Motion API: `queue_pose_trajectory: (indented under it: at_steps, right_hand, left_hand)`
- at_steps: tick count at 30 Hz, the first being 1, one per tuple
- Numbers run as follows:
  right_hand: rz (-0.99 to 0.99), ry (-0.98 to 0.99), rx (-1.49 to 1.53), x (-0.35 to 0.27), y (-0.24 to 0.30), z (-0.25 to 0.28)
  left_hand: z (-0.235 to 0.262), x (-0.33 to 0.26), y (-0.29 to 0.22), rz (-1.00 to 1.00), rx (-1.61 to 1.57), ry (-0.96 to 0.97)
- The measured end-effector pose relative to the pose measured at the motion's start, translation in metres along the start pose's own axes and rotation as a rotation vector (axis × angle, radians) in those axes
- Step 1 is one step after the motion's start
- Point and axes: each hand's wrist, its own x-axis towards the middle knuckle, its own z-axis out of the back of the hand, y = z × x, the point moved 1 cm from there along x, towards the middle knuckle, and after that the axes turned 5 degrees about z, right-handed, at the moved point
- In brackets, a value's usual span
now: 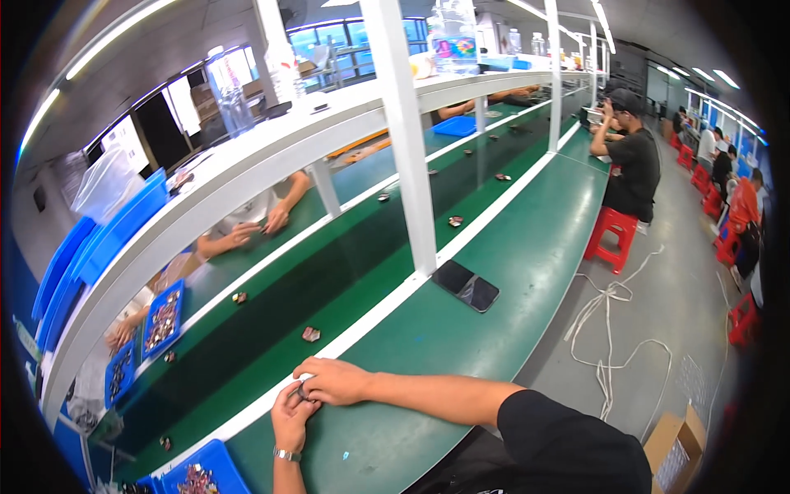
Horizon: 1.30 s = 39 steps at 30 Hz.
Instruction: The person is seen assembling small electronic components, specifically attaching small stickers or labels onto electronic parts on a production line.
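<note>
Close together at the white edge strip [362, 328] of a green workbench [461, 329]: left hand [290, 416] and right hand [333, 380], both pinched narrowly on a small dark ring-shaped part [304, 394], mostly hidden by fingers. Probably light, stiff and easily dropped, best gripped by its rim with fingertips. Nearby, similar small parts [311, 333] on the dark matte conveyor belt [271, 329], a glossy black phone [466, 286], blue plastic trays [196, 477].

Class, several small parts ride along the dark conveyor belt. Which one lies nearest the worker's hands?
The small part just beyond the white edge strip, up from the right hand. The others sit farther along the belt.
</note>
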Motion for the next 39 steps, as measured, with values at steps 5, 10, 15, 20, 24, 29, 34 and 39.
queue_pose_trajectory:
  at_steps: [5, 10, 15, 20, 24, 29, 34, 39]
  right_hand:
    - [-0.040, 0.021, 0.043, -0.0073, 0.0014, 0.0123]
    - [-0.081, 0.015, 0.098, -0.0055, 0.0023, 0.0129]
    - [-0.082, -0.002, 0.120, -0.0041, 0.0021, 0.0104]
    - [-0.095, 0.013, 0.135, -0.0042, 0.0019, 0.0109]
    - [-0.108, 0.020, 0.172, -0.0051, 0.0030, 0.0124]
    - [-0.135, 0.026, 0.212, -0.0055, 0.0030, 0.0129]
    - [-0.127, 0.034, 0.193, -0.0049, 0.0040, 0.0119]
    - [-0.128, 0.033, 0.205, -0.0052, 0.0037, 0.0113]
  left_hand:
    - [-0.0087, 0.0067, 0.0004, 0.022, 0.005, 0.014]
    - [-0.0105, 0.0065, -0.0031, 0.011, 0.030, 0.033]
    - [-0.0112, 0.0051, -0.0051, -0.023, 0.064, 0.065]
    - [-0.0096, 0.0050, -0.0041, -0.003, 0.066, 0.045]
    - [-0.0055, 0.0053, -0.0016, 0.016, 0.073, 0.032]
    - [-0.0050, 0.0057, -0.0010, -0.015, 0.078, 0.067]
    - [-0.0066, 0.0064, 0.0004, -0.029, 0.072, 0.038]
    - [-0.0058, 0.0066, 0.0021, -0.057, 0.077, 0.055]
